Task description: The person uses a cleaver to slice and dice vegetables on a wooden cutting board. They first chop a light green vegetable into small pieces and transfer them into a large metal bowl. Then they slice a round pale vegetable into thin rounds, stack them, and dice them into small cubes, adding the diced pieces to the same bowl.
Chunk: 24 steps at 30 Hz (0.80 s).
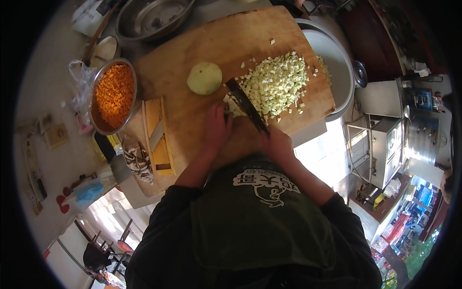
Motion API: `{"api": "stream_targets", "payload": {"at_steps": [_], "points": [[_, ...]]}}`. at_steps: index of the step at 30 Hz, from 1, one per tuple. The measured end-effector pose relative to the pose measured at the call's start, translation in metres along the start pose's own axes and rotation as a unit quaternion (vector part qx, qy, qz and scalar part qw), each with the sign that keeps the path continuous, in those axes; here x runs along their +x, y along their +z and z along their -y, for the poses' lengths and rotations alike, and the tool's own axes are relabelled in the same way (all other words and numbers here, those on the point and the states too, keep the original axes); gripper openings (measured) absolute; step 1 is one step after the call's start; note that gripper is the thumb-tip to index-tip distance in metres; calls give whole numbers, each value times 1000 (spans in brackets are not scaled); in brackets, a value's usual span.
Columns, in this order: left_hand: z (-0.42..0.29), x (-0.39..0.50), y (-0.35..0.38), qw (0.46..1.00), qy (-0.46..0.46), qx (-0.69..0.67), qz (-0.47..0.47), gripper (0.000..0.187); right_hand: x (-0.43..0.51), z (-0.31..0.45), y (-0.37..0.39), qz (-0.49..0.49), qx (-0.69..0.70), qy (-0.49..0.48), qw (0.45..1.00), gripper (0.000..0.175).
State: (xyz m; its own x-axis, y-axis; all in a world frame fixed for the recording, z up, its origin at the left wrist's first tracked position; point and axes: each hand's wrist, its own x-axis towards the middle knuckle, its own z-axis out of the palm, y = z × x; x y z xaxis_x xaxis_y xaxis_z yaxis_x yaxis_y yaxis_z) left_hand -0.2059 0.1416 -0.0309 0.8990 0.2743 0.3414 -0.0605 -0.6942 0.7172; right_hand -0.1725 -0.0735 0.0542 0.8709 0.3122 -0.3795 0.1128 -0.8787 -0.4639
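Observation:
My right hand (278,145) grips the handle of a broad-bladed kitchen knife (247,104), its dark blade slanting up and left over the wooden cutting board (195,119). Close to the blade's left side, my left hand (218,123) rests its fingers on a pale piece of vegetable (234,104), partly hidden by the fingers and blade. Right of the knife spreads a heap of pale green diced vegetable (278,85). A rounded, peeled pale green vegetable piece (204,78) lies on the board above my left hand.
A steel bowl of finely chopped orange vegetable (114,95) stands at the left, near a wooden slicer (158,137) and a crumpled cloth (137,159). A large metal basin (155,18) sits behind the board. Beyond its right edge is a big pale tub (337,61).

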Motion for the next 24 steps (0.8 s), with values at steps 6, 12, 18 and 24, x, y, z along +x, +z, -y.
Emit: {"api": "stream_targets", "payload": {"at_steps": [6, 12, 18, 24], "points": [[2, -11, 3, 998, -7, 47, 35, 23, 1, 7, 0, 40, -52, -10, 998, 27], [1, -21, 1, 997, -48, 48, 23, 16, -4, 4, -2, 5, 19, -17, 1000, 26], [1, -23, 2, 999, -40, 32, 11, 17, -5, 0, 4, 43, -47, -29, 998, 26], [10, -38, -10, 997, -71, 17, 19, 19, -8, 5, -1, 35, -1, -78, 996, 25]]}}
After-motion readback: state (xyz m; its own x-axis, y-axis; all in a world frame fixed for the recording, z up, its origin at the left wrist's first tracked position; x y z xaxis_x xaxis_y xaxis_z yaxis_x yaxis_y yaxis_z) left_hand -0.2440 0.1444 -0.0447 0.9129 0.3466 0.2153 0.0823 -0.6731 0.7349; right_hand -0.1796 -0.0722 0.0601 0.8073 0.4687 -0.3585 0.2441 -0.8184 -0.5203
